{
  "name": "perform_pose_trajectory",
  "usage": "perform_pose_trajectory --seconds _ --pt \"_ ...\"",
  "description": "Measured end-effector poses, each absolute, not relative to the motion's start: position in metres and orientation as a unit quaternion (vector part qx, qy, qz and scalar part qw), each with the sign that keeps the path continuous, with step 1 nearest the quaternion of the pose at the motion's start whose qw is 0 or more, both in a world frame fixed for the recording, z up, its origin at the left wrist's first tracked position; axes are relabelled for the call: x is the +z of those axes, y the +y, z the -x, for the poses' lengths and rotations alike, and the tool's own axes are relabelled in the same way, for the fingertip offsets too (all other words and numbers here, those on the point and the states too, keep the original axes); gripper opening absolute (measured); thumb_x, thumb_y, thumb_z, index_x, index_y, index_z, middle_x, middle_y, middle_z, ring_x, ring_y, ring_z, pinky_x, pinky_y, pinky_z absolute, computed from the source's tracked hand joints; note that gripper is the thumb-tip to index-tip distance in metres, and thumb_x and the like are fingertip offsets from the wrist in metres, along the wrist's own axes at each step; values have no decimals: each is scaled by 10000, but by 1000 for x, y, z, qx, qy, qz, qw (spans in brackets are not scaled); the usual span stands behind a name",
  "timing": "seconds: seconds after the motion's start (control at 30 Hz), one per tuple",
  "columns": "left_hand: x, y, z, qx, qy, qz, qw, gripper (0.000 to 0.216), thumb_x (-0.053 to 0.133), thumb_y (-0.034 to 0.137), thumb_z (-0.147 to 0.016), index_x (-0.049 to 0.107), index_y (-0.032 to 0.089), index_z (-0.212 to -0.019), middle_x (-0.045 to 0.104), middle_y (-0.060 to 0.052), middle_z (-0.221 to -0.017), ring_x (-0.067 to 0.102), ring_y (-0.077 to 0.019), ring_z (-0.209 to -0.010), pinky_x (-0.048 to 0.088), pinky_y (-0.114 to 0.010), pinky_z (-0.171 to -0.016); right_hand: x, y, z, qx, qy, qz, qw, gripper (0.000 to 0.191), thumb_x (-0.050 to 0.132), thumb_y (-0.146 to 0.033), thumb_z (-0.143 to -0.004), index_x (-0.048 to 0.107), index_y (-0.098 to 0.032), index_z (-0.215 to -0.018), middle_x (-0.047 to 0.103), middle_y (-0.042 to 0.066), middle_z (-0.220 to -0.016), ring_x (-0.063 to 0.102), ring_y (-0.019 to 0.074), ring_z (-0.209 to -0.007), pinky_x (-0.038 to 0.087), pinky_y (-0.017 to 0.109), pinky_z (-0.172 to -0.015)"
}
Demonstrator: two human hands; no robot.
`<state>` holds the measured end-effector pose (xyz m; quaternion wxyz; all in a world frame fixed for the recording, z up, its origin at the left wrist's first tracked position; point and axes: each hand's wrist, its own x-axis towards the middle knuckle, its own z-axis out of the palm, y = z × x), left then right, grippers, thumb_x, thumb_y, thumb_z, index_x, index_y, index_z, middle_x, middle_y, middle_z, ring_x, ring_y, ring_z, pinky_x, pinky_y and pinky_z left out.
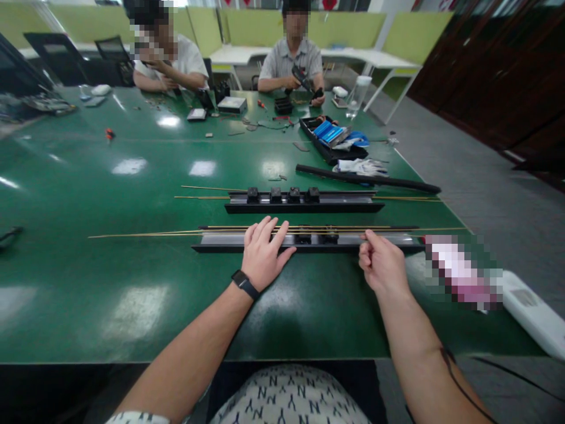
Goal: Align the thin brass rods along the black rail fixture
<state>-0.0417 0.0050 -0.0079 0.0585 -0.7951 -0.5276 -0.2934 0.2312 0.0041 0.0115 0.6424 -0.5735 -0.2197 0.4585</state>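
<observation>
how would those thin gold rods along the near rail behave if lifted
Being so thin, the gold rods are probably light. Their left ends run nearly straight past the near rail, suggesting some stiffness, though such length may flex.

Dark capital letters, N and Y, repeat all over the pale cloth of your shirt (291, 396), which sits closer to you than your left fingers (279, 233) and right fingers (374, 239), below the gap between them. To the right of your right fingers, any print on the pink-and-white item (457, 268) is too blurred to read, and the red hanging (329, 3) far beyond your fingers is too small to make out.
</observation>
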Motion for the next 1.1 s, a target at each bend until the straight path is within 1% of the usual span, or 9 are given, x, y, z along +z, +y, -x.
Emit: perform_pose_trajectory --seconds 0.33,0.5,0.63,0.8,1.1 --pt "-8 4 42 -288 -533 794 57 555 593 504 -964 559 247 -1455 570 -136 -1495 446 -307 -1460 276 -498 -1211 9 6 -243 414 -191 581 674 192 781 -306 -791 654 -162 -775 569 -43 -527 399 46 -336 231 147 -262" --pt "-8 5 43 -290 -528 796 60 555 570 518 -974 555 242 -1456 568 -131 -1496 442 -302 -1459 280 -496 -1207 12 7 -246 393 -171 598 677 239 787 -339 -802 621 -174 -758 558 -53 -522 392 44 -332 237 147 -266" --pt "-8 5 42 -290 -526 796 70 561 588 516 -965 551 248 -1457 576 -128 -1487 452 -296 -1451 289 -487 -1205 14 6 -245 394 -177 592 680 294 823 -387 -778 625 -170 -769 546 -60 -514 382 40 -324 228 145 -265" --pt "-9 5 42 -290 -530 794 72 571 606 517 -952 551 256 -1457 576 -123 -1490 457 -298 -1448 300 -485 -1202 11 5 -245 397 -182 583 685 318 858 -391 -739 631 -171 -777 551 -57 -510 385 45 -324 232 145 -266" --pt "-9 5 42 -296 -527 793 77 567 602 521 -956 555 253 -1454 581 -119 -1485 456 -291 -1449 281 -483 -1211 5 4 -243 429 -221 576 660 382 906 -445 -687 665 -166 -789 541 -56 -495 386 41 -330 236 133 -272"
